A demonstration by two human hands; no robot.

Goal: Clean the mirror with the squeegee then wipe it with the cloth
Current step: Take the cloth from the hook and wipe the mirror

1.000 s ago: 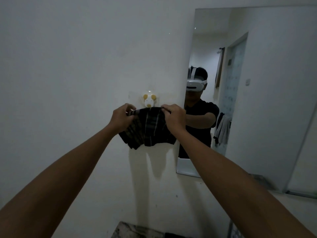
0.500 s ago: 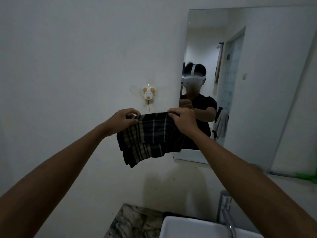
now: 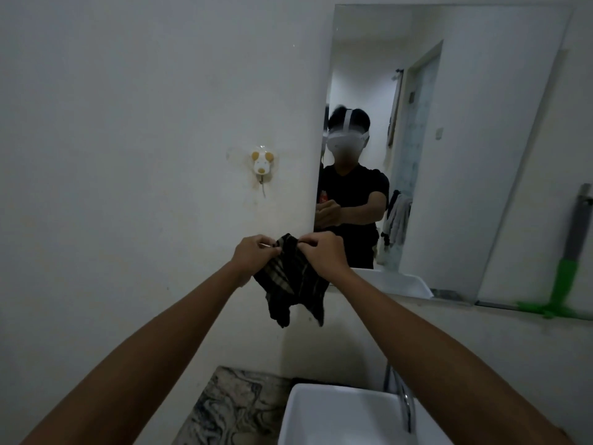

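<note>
The cloth [image 3: 293, 279], dark with pale plaid stripes, hangs bunched in front of me, just left of the mirror's lower left corner and above the basin. I have both hands closed on its top edge: my left hand [image 3: 253, 256] pinches the left part of the fold between thumb and fingers, and my right hand [image 3: 322, 253] pinches the right part, the two hands nearly touching. The rest of the fabric droops below them in two loose points.

The mirror [image 3: 481, 155] is a large frameless pane fixed to the wall on my right, and it reflects a person in a dark shirt with arms stretched forward, a doorway and pale towels hanging behind. The squeegee [image 3: 564, 277] stands at the far right against the mirror's lower edge, green blade down, grey handle leaning upward.

The wall [image 3: 128, 155] is plain off-white with faint marks and a small hook [image 3: 262, 162] shaped like an animal's head, stuck left of the mirror. Below, a white square sink [image 3: 337, 415] sits on a marbled grey table [image 3: 234, 409], with a chrome tap [image 3: 402, 403] rising at its right side. The room is dim and evenly lit.
</note>
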